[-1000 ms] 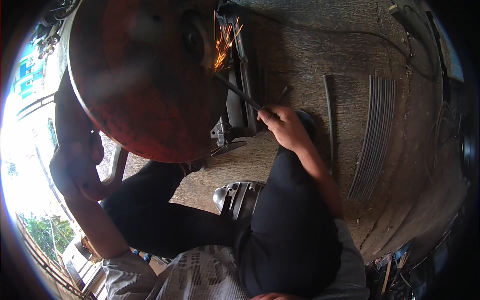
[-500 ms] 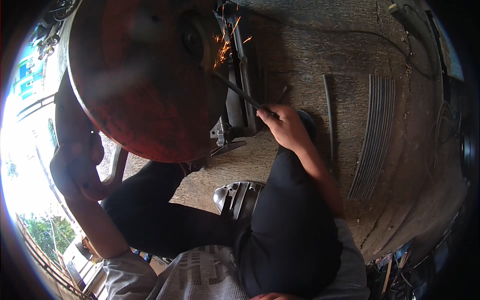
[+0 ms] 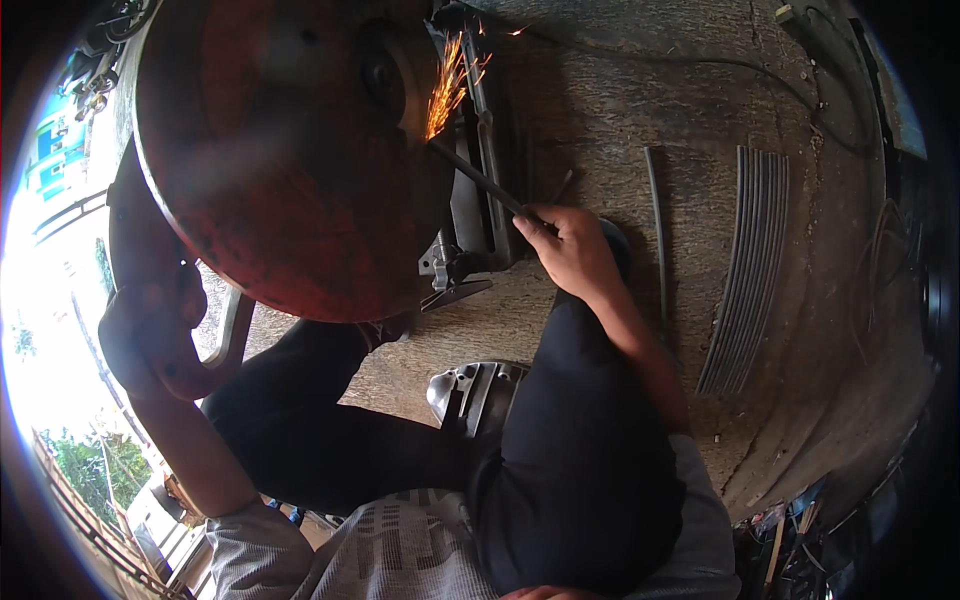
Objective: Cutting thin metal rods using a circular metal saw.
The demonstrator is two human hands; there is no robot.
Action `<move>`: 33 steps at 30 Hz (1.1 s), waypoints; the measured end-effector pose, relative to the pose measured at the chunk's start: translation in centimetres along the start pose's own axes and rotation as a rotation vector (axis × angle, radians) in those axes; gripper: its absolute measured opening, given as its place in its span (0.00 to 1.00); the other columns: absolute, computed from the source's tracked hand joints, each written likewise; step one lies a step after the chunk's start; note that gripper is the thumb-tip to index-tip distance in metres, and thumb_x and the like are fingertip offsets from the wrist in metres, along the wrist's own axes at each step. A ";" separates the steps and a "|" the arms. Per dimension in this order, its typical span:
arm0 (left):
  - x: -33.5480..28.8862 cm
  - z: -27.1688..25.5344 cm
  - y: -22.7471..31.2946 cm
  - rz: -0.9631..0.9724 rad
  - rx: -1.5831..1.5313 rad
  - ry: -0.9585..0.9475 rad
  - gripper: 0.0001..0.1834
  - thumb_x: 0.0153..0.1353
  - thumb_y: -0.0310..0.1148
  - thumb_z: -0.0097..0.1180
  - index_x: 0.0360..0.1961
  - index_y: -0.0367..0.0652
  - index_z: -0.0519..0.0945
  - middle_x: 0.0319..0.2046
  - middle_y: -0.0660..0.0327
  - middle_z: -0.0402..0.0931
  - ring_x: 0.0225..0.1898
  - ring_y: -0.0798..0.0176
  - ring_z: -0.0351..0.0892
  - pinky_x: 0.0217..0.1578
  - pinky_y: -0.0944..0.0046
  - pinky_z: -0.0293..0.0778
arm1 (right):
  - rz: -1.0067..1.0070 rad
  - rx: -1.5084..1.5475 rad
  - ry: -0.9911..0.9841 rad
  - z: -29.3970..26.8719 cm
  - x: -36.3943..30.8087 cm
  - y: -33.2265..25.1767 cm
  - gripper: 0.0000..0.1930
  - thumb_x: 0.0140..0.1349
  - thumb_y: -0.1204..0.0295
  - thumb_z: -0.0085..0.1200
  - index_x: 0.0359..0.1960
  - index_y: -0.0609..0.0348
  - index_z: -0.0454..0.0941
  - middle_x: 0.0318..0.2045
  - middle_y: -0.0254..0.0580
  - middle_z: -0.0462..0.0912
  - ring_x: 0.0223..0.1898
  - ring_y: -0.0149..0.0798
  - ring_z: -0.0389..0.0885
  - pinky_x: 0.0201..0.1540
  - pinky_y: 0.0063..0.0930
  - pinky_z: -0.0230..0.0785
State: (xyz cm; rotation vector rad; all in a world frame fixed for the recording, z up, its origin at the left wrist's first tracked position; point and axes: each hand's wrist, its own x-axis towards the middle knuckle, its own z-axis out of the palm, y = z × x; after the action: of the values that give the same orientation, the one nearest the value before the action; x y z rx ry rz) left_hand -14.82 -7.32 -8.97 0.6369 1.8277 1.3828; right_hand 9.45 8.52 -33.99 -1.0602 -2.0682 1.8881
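A large chop saw with a worn red guard [image 3: 290, 225] fills the upper left. My left hand [image 3: 152, 340] is wrapped round the saw's handle [image 3: 236, 328], left of the guard. In my right hand [image 3: 572, 250] is a thin dark metal rod [image 3: 475, 177], held near its lower end. The rod's far tip meets the saw at the guard's right edge, where orange sparks [image 3: 446, 92] fly upward. The exact contact is hidden by the guard. Beneath the rod lie the saw's metal base and vise [image 3: 487, 215].
Right of my arm, a single rod [image 3: 657, 230] lies on the worn board floor [image 3: 600, 110], with several rods side by side [image 3: 748, 270] beyond. A black cable [image 3: 690, 62] crosses the top. Between my legs sits a grey metal housing [image 3: 478, 395].
The spray of sparks has grown denser and brighter. The guard's lower edge has shifted very slightly upward. Both hands keep their hold and stay nearly in place.
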 end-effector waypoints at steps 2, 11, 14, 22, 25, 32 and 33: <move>0.0 0.1 0.1 0.000 0.000 -0.003 0.20 0.50 0.36 0.51 0.40 0.31 0.70 0.21 0.60 0.68 0.22 0.68 0.62 0.24 0.69 0.58 | -0.003 -0.026 0.006 0.0 0.0 -0.1 0.15 0.63 0.61 0.53 0.41 0.62 0.81 0.11 0.38 0.68 0.16 0.25 0.65 0.20 0.26 0.59; -0.2 0.2 0.6 0.001 0.003 -0.016 0.21 0.50 0.37 0.51 0.41 0.31 0.70 0.22 0.60 0.68 0.22 0.68 0.62 0.24 0.69 0.58 | -0.116 -0.146 0.112 0.5 0.0 0.0 0.14 0.61 0.63 0.56 0.41 0.59 0.81 0.12 0.45 0.71 0.13 0.32 0.67 0.19 0.29 0.59; 0.0 0.4 0.3 -0.004 -0.004 -0.027 0.21 0.50 0.37 0.51 0.41 0.31 0.70 0.22 0.60 0.68 0.22 0.68 0.62 0.24 0.69 0.58 | -0.143 -0.127 0.137 0.7 -0.1 0.7 0.13 0.62 0.63 0.56 0.41 0.60 0.81 0.12 0.45 0.69 0.13 0.31 0.66 0.18 0.28 0.58; 0.3 2.7 2.4 -0.168 0.135 0.373 0.20 0.50 0.37 0.51 0.39 0.30 0.71 0.22 0.60 0.68 0.22 0.68 0.62 0.24 0.70 0.58 | -0.073 -0.096 0.028 0.5 0.0 -0.3 0.13 0.64 0.63 0.51 0.34 0.60 0.79 0.15 0.50 0.73 0.18 0.49 0.75 0.22 0.37 0.63; 0.4 2.6 2.0 -0.149 0.112 0.436 0.20 0.50 0.37 0.51 0.39 0.30 0.71 0.22 0.60 0.68 0.23 0.68 0.62 0.24 0.70 0.58 | -0.048 -0.084 0.004 0.5 0.0 0.0 0.14 0.66 0.62 0.49 0.34 0.61 0.78 0.14 0.49 0.72 0.18 0.50 0.75 0.22 0.38 0.63; -0.3 -0.5 0.6 -0.081 0.071 0.596 0.19 0.50 0.37 0.51 0.38 0.30 0.71 0.22 0.60 0.69 0.23 0.68 0.63 0.25 0.70 0.58 | -0.030 0.034 -0.051 1.1 0.2 0.7 0.14 0.68 0.64 0.48 0.38 0.64 0.78 0.11 0.30 0.62 0.14 0.22 0.59 0.17 0.24 0.54; -0.5 -1.5 0.3 -0.067 0.066 0.618 0.19 0.50 0.37 0.51 0.38 0.30 0.71 0.22 0.60 0.69 0.23 0.68 0.63 0.25 0.70 0.58 | -0.036 0.037 -0.049 1.2 0.2 0.8 0.14 0.68 0.64 0.48 0.38 0.64 0.78 0.11 0.30 0.62 0.14 0.22 0.59 0.17 0.24 0.54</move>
State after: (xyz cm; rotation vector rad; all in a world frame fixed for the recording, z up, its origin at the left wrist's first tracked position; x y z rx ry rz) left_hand -15.70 -8.48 -8.32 0.1757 2.3525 1.5935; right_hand 8.95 7.59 -35.02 -0.9714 -2.0552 1.9462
